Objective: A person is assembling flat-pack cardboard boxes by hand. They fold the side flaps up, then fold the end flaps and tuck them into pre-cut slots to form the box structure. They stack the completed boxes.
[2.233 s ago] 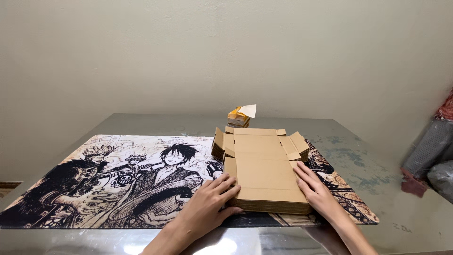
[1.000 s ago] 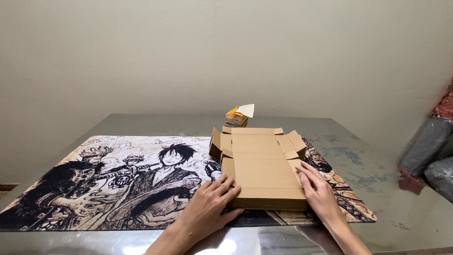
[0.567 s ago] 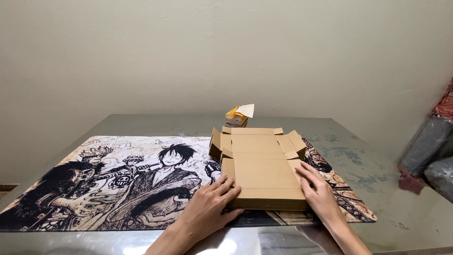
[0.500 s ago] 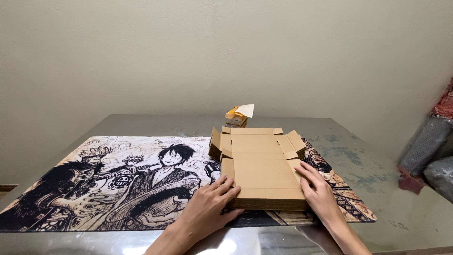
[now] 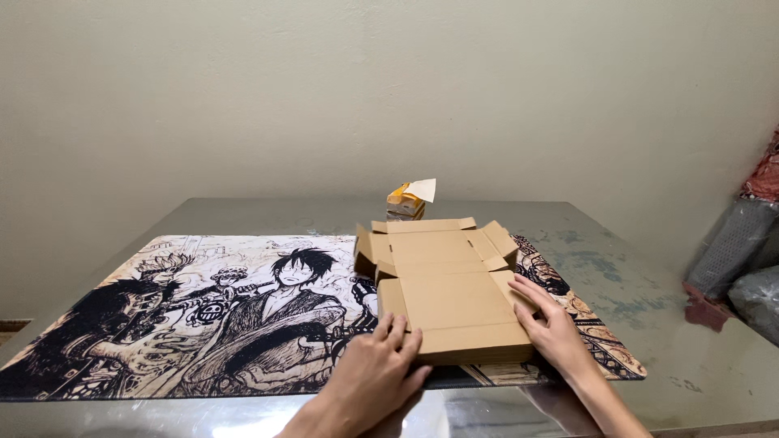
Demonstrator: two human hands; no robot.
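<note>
**Both hands flat on a cardboard box**

Left hand (image 5: 375, 369) spread, fingers resting on the near left corner of the flat, part-folded cardboard box (image 5: 442, 296). Right hand (image 5: 550, 326) open, pressed along its right edge. Box lying on the illustrated black-and-white mat (image 5: 203, 308), atop the grey table (image 5: 649, 276). Small yellow packet (image 5: 406, 200) well behind.
</note>
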